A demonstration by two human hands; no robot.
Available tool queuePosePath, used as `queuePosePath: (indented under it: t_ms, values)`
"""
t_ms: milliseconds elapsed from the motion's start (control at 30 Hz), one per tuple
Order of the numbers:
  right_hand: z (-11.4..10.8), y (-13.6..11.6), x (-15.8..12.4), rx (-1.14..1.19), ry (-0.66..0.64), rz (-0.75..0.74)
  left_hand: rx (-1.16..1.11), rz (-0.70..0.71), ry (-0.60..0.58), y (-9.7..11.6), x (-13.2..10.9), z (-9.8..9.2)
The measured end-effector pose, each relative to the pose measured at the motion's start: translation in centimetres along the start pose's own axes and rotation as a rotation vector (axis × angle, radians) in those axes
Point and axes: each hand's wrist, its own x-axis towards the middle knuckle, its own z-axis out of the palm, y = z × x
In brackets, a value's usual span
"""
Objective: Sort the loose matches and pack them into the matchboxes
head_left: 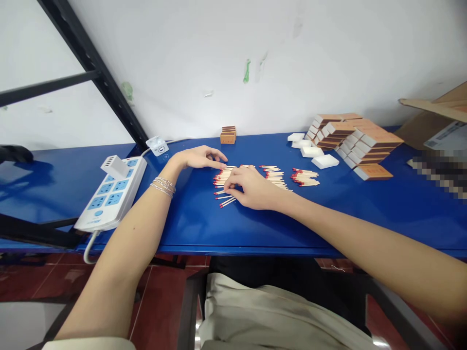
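The head view is all I have. The left hand [199, 158] lies on the blue table [365, 218] with its fingers [217, 159] relaxed and released, the tips just touching the far edge of the nearest bunch of red-tipped matches [222, 181]. The right hand [251, 188] sits over the same bunch. Its fingers [233, 182] curl down and hide part of the matches, so I cannot tell whether they grasp any.

Two more loose bunches of matches [304, 177] lie to the right, apart from the hands. Farther along stand white trays [312, 151] and a stepped pile of matchboxes [365, 143], with a small stack of matchboxes [228, 135] by the wall. A power strip [111, 194] lies left of the left arm. A pixelated patch [441, 175] hides whatever is at the right, and the frame cuts off a cardboard box [434, 114].
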Motion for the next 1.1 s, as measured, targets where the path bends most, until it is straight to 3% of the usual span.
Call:
queuePosePath:
  t_ms: [167,400,633,867,1100]
  values:
    - [-0.66,-0.30,-0.22,0.065,-0.055,-0.023,-0.021,0.003,-0.002,-0.05,0.05,0.04]
    - [-0.05,-0.17,0.21,-0.019,0.024,0.058,-0.021,0.002,0.001,0.29,-0.18,-0.03]
    - [-0.14,-0.19,0.04,0.035,-0.011,-0.007,-0.016,-0.011,0.006,0.26,-0.18,-0.02]
    - [0.08,-0.03,0.43,-0.076,0.036,0.139,-0.027,-0.002,0.003,0.16,-0.15,-0.01]
    - [-0.12,-0.28,0.24,-0.045,-0.002,0.105,-0.032,-0.001,0.000,0.07,-0.11,0.01]
